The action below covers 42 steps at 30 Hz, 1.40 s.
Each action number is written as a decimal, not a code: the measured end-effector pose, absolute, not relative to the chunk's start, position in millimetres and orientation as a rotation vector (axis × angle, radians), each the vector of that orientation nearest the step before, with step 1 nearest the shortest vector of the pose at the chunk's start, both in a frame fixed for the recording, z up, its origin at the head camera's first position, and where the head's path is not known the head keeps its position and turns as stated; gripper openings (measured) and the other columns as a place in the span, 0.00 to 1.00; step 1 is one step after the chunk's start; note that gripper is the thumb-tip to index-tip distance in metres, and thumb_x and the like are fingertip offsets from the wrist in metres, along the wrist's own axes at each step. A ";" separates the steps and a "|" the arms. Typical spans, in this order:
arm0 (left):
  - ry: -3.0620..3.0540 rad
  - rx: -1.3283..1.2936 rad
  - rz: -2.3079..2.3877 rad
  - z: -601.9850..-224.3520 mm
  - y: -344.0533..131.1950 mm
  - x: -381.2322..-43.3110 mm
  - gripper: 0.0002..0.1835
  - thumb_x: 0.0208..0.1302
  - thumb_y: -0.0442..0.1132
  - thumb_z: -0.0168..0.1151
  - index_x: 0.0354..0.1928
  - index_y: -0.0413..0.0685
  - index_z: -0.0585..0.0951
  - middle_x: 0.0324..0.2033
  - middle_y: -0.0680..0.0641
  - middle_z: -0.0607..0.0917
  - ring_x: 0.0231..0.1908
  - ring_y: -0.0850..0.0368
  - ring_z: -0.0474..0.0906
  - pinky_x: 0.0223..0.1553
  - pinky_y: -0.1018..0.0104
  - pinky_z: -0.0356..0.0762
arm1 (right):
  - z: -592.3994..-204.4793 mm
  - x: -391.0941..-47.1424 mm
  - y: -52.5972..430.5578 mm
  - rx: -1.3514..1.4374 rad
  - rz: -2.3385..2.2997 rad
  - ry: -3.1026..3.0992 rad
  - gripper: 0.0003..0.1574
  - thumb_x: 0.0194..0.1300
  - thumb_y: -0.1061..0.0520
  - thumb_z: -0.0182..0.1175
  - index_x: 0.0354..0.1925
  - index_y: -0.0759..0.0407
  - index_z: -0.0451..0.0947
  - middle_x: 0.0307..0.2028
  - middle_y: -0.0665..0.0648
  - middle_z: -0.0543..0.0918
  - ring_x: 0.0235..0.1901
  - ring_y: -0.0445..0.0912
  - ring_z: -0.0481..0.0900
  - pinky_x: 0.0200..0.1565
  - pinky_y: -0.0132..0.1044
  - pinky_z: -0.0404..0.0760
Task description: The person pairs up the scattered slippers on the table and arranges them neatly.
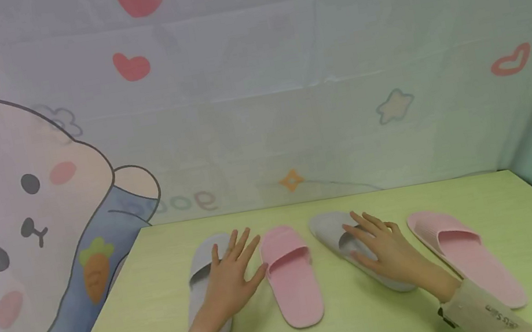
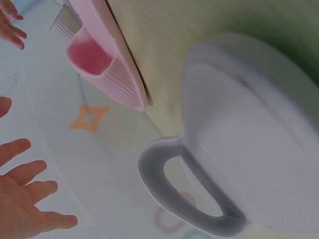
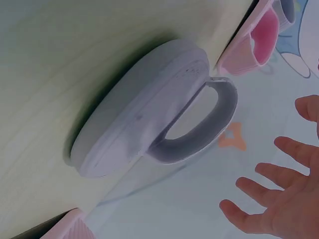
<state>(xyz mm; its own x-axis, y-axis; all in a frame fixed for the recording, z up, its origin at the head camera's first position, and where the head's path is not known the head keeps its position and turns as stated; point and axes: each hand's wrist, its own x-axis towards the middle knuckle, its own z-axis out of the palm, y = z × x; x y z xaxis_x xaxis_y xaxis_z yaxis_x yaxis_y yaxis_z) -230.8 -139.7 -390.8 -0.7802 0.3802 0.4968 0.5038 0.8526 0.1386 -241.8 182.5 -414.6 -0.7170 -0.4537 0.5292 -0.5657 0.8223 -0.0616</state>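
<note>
Two grey slippers and two pink slippers lie on the table with their toes toward the back. My left hand (image 1: pixel 230 283), fingers spread, is over the left grey slipper (image 1: pixel 205 256); in the left wrist view that hand (image 2: pixel 27 204) looks apart from the grey slipper (image 2: pixel 244 134). Above the other grey slipper (image 1: pixel 331 225) is my right hand (image 1: pixel 388 251), its fingers also spread. The right wrist view has this hand (image 3: pixel 291 194) holding nothing, away from the grey slipper (image 3: pixel 144 109). Between the hands lies a pink slipper (image 1: pixel 297 290), close to my left thumb.
Another pink slipper (image 1: pixel 489 269) lies at the right, angled, partly beside my right sleeve (image 1: pixel 480 309). The light green table (image 1: pixel 377 323) ends at a printed cloth backdrop (image 1: pixel 260 102) with hearts and a cartoon animal (image 1: pixel 18 231).
</note>
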 end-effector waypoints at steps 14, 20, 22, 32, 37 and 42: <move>-2.541 -0.610 -0.395 -388.8 -157.1 -235.6 0.25 0.58 0.48 0.57 0.57 0.50 0.72 0.59 0.45 0.71 0.63 0.46 0.62 0.59 0.35 0.50 | -406.4 -255.3 187.8 0.793 0.369 -2.478 0.30 0.55 0.53 0.60 0.56 0.58 0.69 0.59 0.65 0.68 0.56 0.63 0.68 0.44 0.59 0.68; -2.531 -0.618 -0.379 -390.1 -168.1 -239.4 0.23 0.58 0.47 0.58 0.56 0.49 0.73 0.57 0.43 0.73 0.60 0.45 0.65 0.59 0.36 0.52 | -403.4 -260.6 188.7 0.827 0.375 -2.474 0.30 0.55 0.53 0.61 0.56 0.59 0.69 0.58 0.65 0.70 0.54 0.62 0.69 0.43 0.59 0.70; -2.525 -0.622 -0.366 -391.0 -171.9 -240.7 0.23 0.58 0.46 0.58 0.55 0.49 0.74 0.56 0.43 0.74 0.59 0.45 0.67 0.59 0.37 0.53 | -402.8 -262.4 189.1 0.835 0.380 -2.476 0.30 0.55 0.53 0.61 0.56 0.60 0.70 0.57 0.65 0.71 0.54 0.61 0.70 0.42 0.59 0.70; -2.505 -0.667 -0.354 -395.7 -188.0 -247.4 0.22 0.57 0.45 0.58 0.54 0.48 0.75 0.53 0.44 0.77 0.56 0.45 0.71 0.57 0.37 0.58 | -400.7 -269.7 189.5 0.849 0.422 -2.543 0.31 0.56 0.52 0.60 0.57 0.58 0.69 0.57 0.64 0.71 0.54 0.59 0.70 0.43 0.59 0.70; -2.505 -0.697 -0.375 -396.6 -193.8 -251.2 0.21 0.57 0.45 0.58 0.53 0.47 0.76 0.52 0.44 0.78 0.56 0.46 0.71 0.56 0.37 0.59 | -401.9 -273.5 188.4 0.866 0.399 -2.578 0.31 0.56 0.50 0.60 0.57 0.57 0.68 0.58 0.63 0.70 0.55 0.60 0.69 0.44 0.60 0.68; -2.515 -0.707 -0.384 -397.0 -198.7 -255.4 0.21 0.57 0.45 0.59 0.52 0.46 0.76 0.52 0.43 0.78 0.55 0.45 0.72 0.56 0.37 0.58 | -402.3 -277.5 187.1 0.879 0.379 -2.597 0.32 0.56 0.48 0.59 0.58 0.56 0.68 0.58 0.64 0.70 0.55 0.60 0.69 0.43 0.61 0.68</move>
